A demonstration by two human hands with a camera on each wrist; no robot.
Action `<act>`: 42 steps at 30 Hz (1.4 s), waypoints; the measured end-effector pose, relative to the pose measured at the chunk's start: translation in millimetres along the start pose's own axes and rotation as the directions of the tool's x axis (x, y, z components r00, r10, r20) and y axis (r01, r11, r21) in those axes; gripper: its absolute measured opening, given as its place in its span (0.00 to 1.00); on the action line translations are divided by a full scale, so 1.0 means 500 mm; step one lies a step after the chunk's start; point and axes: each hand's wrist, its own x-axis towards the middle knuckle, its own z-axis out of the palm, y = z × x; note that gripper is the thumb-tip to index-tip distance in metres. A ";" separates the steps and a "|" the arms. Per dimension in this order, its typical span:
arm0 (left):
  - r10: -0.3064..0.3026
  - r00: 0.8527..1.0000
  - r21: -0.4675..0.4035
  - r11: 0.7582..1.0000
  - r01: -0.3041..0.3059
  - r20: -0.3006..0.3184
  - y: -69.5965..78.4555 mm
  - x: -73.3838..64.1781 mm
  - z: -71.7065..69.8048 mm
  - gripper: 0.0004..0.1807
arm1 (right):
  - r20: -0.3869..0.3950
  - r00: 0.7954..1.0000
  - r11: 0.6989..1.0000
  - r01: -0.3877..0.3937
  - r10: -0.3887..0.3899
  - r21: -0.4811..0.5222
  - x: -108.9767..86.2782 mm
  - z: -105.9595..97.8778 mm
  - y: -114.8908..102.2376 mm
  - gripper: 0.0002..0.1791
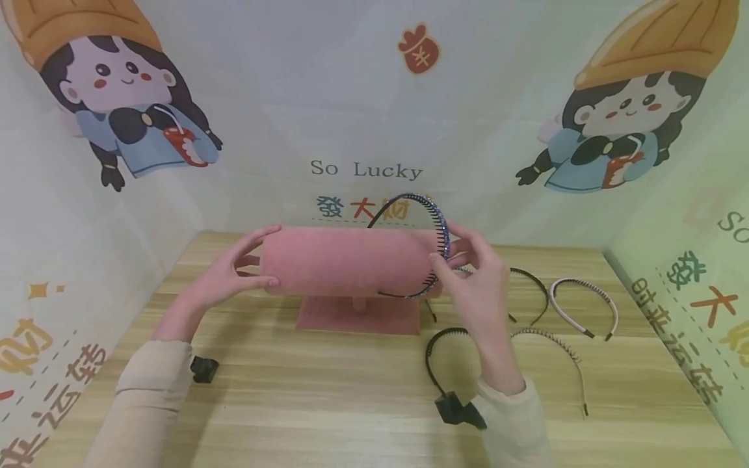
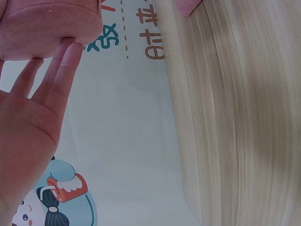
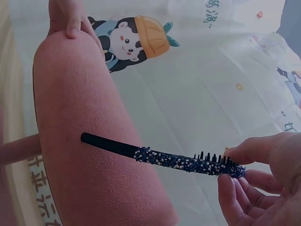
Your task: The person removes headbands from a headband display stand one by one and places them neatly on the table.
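A pink plush display roll stands crosswise on a flat pink base. My left hand holds its left end, thumb at the lower front edge and fingers at the top; in the left wrist view, fingertips press the end face. My right hand pinches a toothed black headband covered in blue and silver sparkles, thumb on one side and fingers on the other. The headband arches around the roll's right end. One black tip lies in front of the roll, while the other side passes behind it.
Several headbands lie on the wooden table to the right, among them a white one, a thin wavy one and a black one partly behind my right wrist. A printed cloth walls the table's back and sides.
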 end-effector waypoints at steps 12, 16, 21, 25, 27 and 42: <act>-0.013 1.000 0.004 1.000 0.012 0.004 0.002 -0.001 -0.001 0.48 | -0.007 1.000 1.000 -0.006 0.006 -0.013 0.001 -0.006 -0.006 0.26; -0.015 1.000 0.003 1.000 0.015 0.004 0.001 -0.003 0.000 0.48 | -0.010 1.000 1.000 -0.017 0.017 -0.018 0.001 -0.010 -0.007 0.27; -0.013 1.000 0.005 1.000 0.013 0.002 0.002 -0.002 0.000 0.48 | -0.006 1.000 1.000 -0.012 0.012 0.001 0.001 -0.014 -0.009 0.27; -0.012 1.000 -0.003 1.000 0.012 -0.001 0.003 -0.001 0.001 0.48 | -0.003 1.000 1.000 -0.007 0.007 0.007 0.002 -0.015 -0.012 0.27; -0.011 1.000 -0.004 1.000 0.011 0.000 0.004 -0.001 0.001 0.48 | -0.005 1.000 1.000 -0.005 0.005 0.013 0.003 -0.016 -0.013 0.27; -0.017 1.000 -0.034 0.999 0.017 -0.010 0.004 -0.001 0.002 0.48 | -0.004 1.000 1.000 0.011 -0.011 0.012 0.005 -0.019 -0.013 0.27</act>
